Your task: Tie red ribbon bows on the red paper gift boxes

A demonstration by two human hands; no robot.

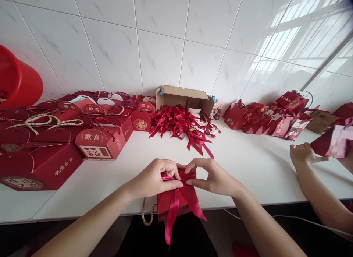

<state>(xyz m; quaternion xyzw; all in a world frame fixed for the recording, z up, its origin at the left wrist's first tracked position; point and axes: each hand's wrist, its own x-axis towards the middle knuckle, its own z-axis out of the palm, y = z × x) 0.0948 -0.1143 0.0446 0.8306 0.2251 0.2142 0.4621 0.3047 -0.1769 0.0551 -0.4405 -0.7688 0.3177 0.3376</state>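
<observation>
A small red gift box (165, 199) sits at the table's front edge before me, partly covered by my hands. Over its top runs a shiny red ribbon (173, 213), whose two tails hang down the near side. My left hand (158, 178) pinches the ribbon between thumb and curled fingers. On the box's other side my right hand (211, 176) has its thumb and forefinger closed near the ribbon's crossing; the bit between those fingertips is hard to see. A twisted gold cord handle (147, 213) dangles left of the box.
Many red candy boxes (96, 143) crowd the left of the white table (132, 154). A cardboard box (183, 91) spills red ribbons (176, 120) at the back. More red boxes (256, 120) stand at right, where another person's hand (305, 154) is beside a box. A red bucket (24, 78) stands at far left.
</observation>
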